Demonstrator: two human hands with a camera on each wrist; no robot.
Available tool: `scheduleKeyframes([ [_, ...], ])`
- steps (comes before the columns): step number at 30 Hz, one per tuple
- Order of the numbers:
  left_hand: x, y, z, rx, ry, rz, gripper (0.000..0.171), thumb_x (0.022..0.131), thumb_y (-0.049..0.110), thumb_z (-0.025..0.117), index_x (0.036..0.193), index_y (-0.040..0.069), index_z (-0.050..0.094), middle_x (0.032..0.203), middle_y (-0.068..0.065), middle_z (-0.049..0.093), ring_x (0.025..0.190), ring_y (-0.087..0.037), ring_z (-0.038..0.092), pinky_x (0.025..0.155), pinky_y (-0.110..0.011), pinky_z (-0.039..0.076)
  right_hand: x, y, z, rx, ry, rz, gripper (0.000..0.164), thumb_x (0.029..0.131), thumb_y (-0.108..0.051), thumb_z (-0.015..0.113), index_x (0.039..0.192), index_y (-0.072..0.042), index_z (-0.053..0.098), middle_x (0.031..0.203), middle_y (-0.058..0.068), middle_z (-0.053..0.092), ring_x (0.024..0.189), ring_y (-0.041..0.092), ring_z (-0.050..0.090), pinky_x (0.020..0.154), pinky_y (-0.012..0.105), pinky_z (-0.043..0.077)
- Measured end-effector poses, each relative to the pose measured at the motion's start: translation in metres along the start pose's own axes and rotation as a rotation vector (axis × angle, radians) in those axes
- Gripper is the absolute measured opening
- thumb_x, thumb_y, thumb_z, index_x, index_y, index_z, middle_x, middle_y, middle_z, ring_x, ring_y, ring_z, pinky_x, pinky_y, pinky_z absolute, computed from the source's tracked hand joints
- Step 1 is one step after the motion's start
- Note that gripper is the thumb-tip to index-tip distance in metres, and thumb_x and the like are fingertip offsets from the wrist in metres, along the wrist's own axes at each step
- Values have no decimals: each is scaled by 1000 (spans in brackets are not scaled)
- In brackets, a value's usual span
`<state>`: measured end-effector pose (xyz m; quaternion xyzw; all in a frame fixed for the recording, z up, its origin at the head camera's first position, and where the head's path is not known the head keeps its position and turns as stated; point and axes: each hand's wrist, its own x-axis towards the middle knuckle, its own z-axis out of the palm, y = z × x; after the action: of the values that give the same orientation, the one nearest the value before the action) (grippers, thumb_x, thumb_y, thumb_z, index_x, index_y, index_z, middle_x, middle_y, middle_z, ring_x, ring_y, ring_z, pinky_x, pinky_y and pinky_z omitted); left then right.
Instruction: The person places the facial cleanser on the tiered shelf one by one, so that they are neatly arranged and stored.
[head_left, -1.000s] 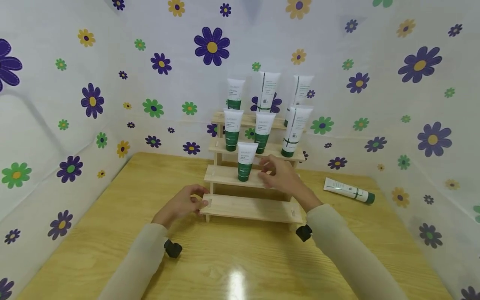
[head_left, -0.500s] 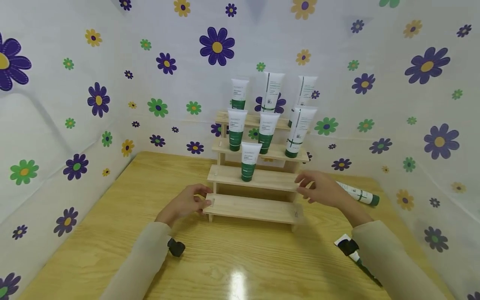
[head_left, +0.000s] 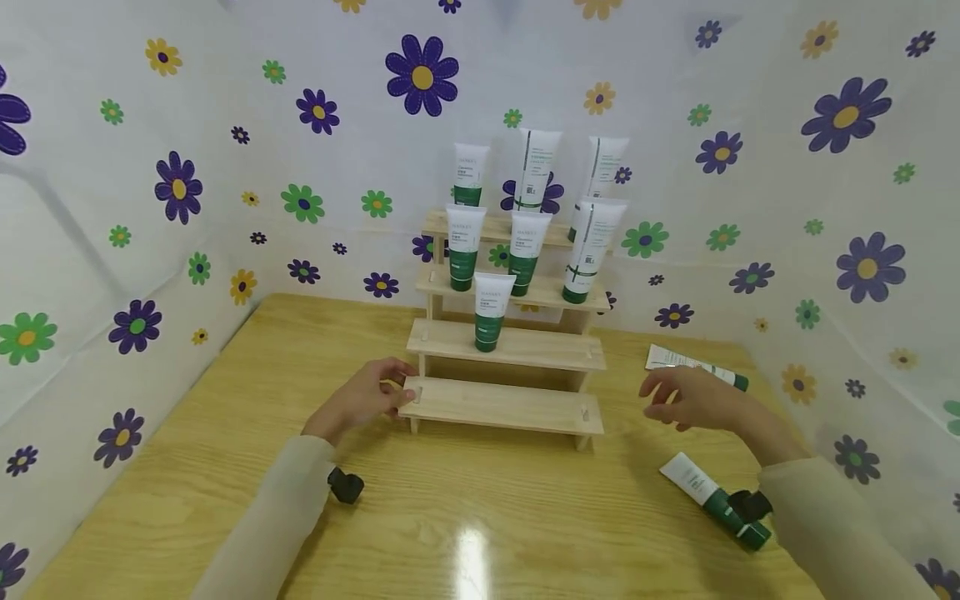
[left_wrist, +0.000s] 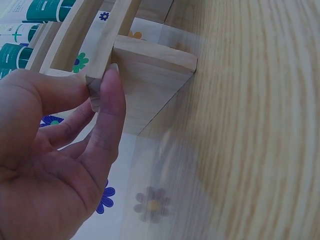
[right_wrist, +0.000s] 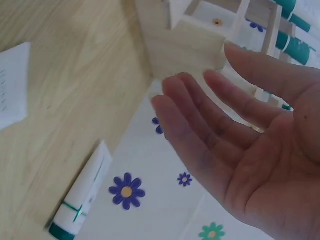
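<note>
My left hand (head_left: 365,394) pinches the left end of the lowest step of a wooden tiered display stand (head_left: 502,404); the left wrist view shows thumb and forefinger on the board's edge (left_wrist: 107,65). To the right of the stand, my right hand (head_left: 693,402) is held in the air with relaxed fingers and nothing in it. A white and green tube (head_left: 487,312) stands upright on the second step. Below the right hand, another green and white tube (head_left: 716,500) lies on the table, partly covered by the wrist camera. Behind that hand lies a mostly white tube (head_left: 667,357).
Several tubes stand on the two upper steps, among them a tall white one (head_left: 592,250) at the right end. Flower-printed white sheeting (head_left: 337,150) encloses the wooden table (head_left: 420,517) at the back and sides.
My right hand has moved right, away from the second step and the upright tube, to beside the stand. My left hand has kept its pinch on the lowest step.
</note>
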<state>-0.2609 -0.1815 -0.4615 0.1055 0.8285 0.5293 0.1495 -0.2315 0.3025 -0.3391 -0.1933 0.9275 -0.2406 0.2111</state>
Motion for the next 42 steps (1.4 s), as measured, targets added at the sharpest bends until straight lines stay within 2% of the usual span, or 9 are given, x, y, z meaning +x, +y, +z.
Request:
scheduleKeyframes([
  [5,1,2,-1,4,1,-5,40,103,13,64,140,2,54,125,-20,61,93,-20,68,78,-34,62,-15,22,1,-42,-61,66,30,97,-15,72,119,3,61,101,13,71,83,20,68,66,37,62],
  [9,1,3,-1,-5,-5,-7,41,103,12,64,140,1,53,125,-20,61,94,-20,68,79,-34,63,-24,41,3,-53,-124,173,31,93,-13,76,117,3,62,102,12,70,85,22,68,68,40,63],
  [13,0,4,-1,2,0,-12,40,102,12,64,140,2,54,125,-20,61,93,-20,68,79,-34,63,-33,54,7,-30,-187,272,35,90,-11,78,118,4,62,100,10,69,87,21,68,71,45,64],
  [16,1,3,-1,15,1,8,40,103,13,64,140,2,54,127,-20,61,92,-20,68,78,-34,63,-41,62,10,-12,-218,330,38,89,-11,80,119,4,63,100,9,69,88,21,68,71,47,64],
  [21,5,4,0,13,-2,24,40,103,15,65,140,3,55,126,-19,62,92,-20,67,78,-35,63,-52,76,16,62,-244,380,37,87,-12,81,118,0,63,106,12,67,90,23,68,72,49,63],
  [25,2,4,0,6,6,-6,40,102,12,65,140,2,54,123,-19,62,91,-21,68,78,-35,63,-52,83,23,114,-262,374,37,87,-12,82,116,-2,62,108,15,64,90,24,68,73,50,63],
  [29,-1,4,0,5,13,-18,40,102,11,64,140,2,54,124,-20,62,90,-21,68,77,-35,63,-48,86,28,117,-228,324,39,85,-9,84,115,1,61,105,16,62,88,24,66,71,47,63],
  [37,-2,4,2,4,9,-3,40,103,12,64,140,1,54,124,-20,62,90,-20,67,78,-36,63,-44,87,36,118,-187,256,32,81,-5,85,102,-2,61,94,11,60,82,23,62,61,41,63],
  [42,-1,0,0,26,4,9,41,103,15,64,140,2,54,127,-20,61,91,-20,66,79,-36,63,-34,79,32,79,-155,174,33,81,-8,86,101,-4,60,92,9,61,77,22,62,57,36,62],
])
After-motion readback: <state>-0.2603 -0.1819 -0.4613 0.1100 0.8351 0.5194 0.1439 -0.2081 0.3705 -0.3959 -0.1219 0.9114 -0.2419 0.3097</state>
